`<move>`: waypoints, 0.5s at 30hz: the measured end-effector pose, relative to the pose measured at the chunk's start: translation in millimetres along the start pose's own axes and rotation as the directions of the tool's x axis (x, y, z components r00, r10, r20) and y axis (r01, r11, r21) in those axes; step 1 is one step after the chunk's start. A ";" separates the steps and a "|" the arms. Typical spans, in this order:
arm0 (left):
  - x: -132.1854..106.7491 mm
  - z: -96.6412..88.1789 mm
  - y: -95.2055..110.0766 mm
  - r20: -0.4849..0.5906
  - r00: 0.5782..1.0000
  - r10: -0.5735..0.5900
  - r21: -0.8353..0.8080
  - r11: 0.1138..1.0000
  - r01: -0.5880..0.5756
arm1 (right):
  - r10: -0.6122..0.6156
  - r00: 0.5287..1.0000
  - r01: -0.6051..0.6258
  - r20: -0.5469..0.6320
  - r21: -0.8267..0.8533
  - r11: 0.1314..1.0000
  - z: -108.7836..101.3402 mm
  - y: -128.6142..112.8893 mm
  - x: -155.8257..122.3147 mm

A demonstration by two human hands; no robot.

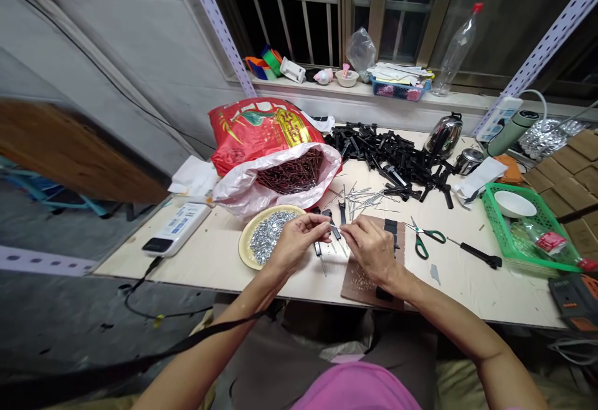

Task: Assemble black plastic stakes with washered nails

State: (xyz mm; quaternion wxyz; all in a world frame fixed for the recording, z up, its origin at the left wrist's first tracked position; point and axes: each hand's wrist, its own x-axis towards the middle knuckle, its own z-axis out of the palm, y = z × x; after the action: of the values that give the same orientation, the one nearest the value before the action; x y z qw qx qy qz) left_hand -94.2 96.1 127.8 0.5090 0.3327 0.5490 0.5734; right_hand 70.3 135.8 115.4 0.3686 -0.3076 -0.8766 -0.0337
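Note:
My left hand (299, 240) and my right hand (374, 247) meet above the table's front half, each pinched closed. Between the fingertips shows a sliver of something thin and pale, too small to name. Left of my left hand, a yellow dish (245, 254) holds many small shiny metal pieces (270, 235). Black plastic parts with thin metal rods (322, 263) lie just under and behind the fingers. My right hand is over a brown board (357, 282), on which black pieces (390, 228) lie. Loose metal rods (364, 197) are scattered behind the hands.
A red bag (261, 124) full of brownish rods stands behind the dish. Black plastic parts (387, 154) are heaped at the back. Scissors (423, 235), a black-handled screwdriver (476, 254) and a green basket (495, 226) lie to the right. A white power bank-like box (180, 226) is left.

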 end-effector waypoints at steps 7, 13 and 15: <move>6.9 0.7 -3.7 0.046 0.998 -0.037 0.063 0.997 0.034 | 0.053 0.996 -0.053 0.076 0.008 0.999 0.5 6.2 -4.4; 9.1 2.3 -5.8 0.062 0.997 -0.040 0.092 0.995 0.034 | 0.049 0.996 -0.049 0.077 -0.009 0.999 4.8 10.1 -4.7; 10.1 2.8 -7.0 0.067 0.997 -0.040 0.095 0.995 0.034 | 0.013 0.999 -0.011 0.036 -0.063 0.998 7.3 11.0 -5.1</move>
State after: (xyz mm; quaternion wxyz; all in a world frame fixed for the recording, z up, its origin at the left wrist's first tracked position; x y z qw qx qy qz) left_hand -92.7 105.6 119.7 0.5220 0.3654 0.5636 0.5257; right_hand 74.7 144.1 104.8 0.3428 -0.3249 -0.8798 -0.0531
